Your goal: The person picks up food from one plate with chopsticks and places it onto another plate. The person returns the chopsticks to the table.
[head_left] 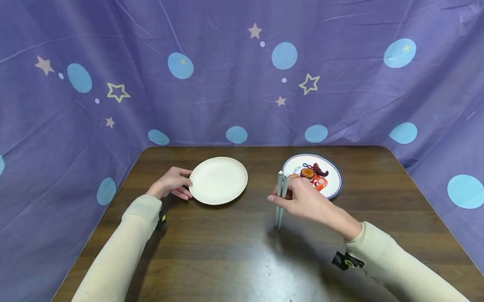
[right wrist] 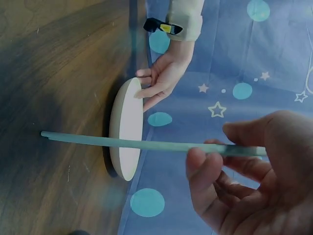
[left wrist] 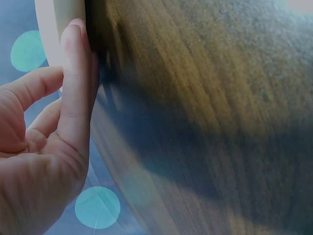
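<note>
At the left of the head view, my left hand (head_left: 173, 184) grips the near-left rim of a plain cream plate (head_left: 219, 180), which rests on the table. The left wrist view shows a finger (left wrist: 74, 98) lying along the side of that plate (left wrist: 63, 14). My right hand (head_left: 308, 202) holds a pair of pale green chopsticks (head_left: 280, 185) between thumb and fingers, their tips pointing down toward the tabletop. Nothing is between the tips (right wrist: 46, 134). Behind the right hand, partly covered by it, is a white plate with a blue rim (head_left: 336, 179).
Food pieces lie on the blue-rimmed plate: a round orange-brown slice (head_left: 307, 172), a dark red curled piece (head_left: 319, 169) and a red-and-white piece (head_left: 319, 183). The brown wooden table (head_left: 213, 258) is enclosed by a purple curtain (head_left: 224, 98) with stars and blue dots.
</note>
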`<state>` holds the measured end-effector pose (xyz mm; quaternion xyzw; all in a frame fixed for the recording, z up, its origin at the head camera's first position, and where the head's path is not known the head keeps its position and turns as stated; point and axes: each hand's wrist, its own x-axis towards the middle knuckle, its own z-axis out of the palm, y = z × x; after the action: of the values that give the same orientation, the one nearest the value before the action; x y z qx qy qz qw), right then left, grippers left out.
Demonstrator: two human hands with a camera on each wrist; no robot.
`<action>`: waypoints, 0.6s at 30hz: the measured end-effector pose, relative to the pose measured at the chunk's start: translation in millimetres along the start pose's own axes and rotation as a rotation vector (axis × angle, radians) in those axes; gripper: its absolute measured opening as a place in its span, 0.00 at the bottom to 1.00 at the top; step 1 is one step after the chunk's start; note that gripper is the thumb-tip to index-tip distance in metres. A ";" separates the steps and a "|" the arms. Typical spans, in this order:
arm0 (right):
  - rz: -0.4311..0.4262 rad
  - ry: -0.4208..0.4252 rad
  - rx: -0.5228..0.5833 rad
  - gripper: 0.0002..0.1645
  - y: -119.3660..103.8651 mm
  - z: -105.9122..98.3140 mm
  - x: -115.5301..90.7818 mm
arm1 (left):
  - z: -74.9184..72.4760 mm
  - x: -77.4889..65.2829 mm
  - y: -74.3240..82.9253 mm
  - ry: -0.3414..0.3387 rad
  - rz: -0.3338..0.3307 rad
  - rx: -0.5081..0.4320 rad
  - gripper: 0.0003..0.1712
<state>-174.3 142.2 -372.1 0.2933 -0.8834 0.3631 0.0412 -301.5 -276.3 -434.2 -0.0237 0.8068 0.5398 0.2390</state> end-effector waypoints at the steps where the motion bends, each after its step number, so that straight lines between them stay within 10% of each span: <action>1: 0.005 -0.001 0.000 0.11 -1.0 0.4 -0.2 | -0.1 -0.5 0.3 -0.002 0.000 0.000 0.42; 18: -0.067 0.146 -0.059 0.20 -7.4 5.2 -10.2 | -0.1 -1.6 1.3 0.003 -0.007 -0.003 0.41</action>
<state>-161.1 139.6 -374.2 0.2942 -0.8781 0.3558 0.1260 -300.5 -276.2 -432.4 -0.0276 0.8063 0.5401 0.2395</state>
